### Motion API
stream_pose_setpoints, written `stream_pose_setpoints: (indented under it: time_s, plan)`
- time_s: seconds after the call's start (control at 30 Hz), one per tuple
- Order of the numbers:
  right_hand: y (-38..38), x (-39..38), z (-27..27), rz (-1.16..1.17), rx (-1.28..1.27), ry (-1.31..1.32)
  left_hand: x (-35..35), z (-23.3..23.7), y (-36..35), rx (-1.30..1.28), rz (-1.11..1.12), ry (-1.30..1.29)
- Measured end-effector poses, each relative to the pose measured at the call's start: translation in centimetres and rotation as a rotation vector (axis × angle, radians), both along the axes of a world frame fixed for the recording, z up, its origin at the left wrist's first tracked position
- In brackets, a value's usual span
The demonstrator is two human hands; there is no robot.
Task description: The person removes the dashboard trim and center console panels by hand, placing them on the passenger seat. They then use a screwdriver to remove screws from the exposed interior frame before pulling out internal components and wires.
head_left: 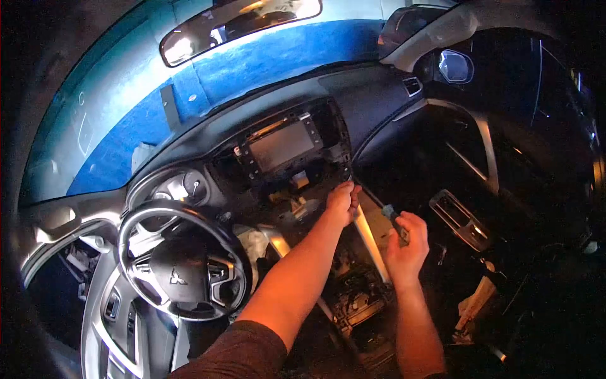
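In the middle of the frame, the left hand (pixel 343 202) reaches up to the stripped centre stack (pixel 297 189). Its fingers are drawn together against the lower right corner of the opening, just under the screen unit (pixel 282 146). Whether they pinch anything there is too small to tell. Just to its right and a little lower, the right hand (pixel 404 243) is clamped around a short tool (pixel 389 212), whose grey-blue end sticks up out of the fist toward the left hand. A silver trim strip (pixel 369 240) runs down between the two forearms, over the opened console.

The steering wheel (pixel 183 265) fills the lower left, with the instrument cluster (pixel 183 186) above it. A loose vent bezel (pixel 461 221) lies to the right of the right hand, apart from it. The rear-view mirror (pixel 240 22) hangs at the top of the frame, and the side mirror (pixel 456 66) shows at the upper right.
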State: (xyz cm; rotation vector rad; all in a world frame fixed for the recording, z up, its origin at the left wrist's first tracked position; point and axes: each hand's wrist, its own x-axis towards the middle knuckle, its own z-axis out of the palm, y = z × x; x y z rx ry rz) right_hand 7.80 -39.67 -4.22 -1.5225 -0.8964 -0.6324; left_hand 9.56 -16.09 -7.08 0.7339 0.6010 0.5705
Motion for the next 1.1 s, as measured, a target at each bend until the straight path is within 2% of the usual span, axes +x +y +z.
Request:
stream_pose_setpoints:
  time_s: [0.07, 0.2, 0.3, 0.63, 0.93, 1.1]
  plan:
    - [0.3, 0.3, -0.4, 0.002, -0.005, 0.042, 1.6, -1.2, 0.7, 0.014, -0.029, -0.091]
    - [0.6, 0.8, -1.3, 0.032, -0.019, 0.076, 3.0, -1.2, 0.8, 0.056, 0.065, -0.014]
    - [0.8, 0.9, -1.9, 0.028, -0.003, 0.1, 2.8, -1.4, 0.9, 0.18, 0.015, 0.037]
    - [0.8, 2.3, -3.6, 0.054, 0.051, 0.18, 3.6, -1.3, 0.3, 0.144, 0.072, 0.067]
    - [0.4, 2.3, -2.7, 0.048, 0.035, 0.154, 3.3, -1.0, 0.0, 0.178, 0.086, 0.088]
    - [0.3, 2.0, -2.5, -0.013, -0.007, 0.242, 3.3, -2.2, 1.2, 0.243, 0.055, 0.074]
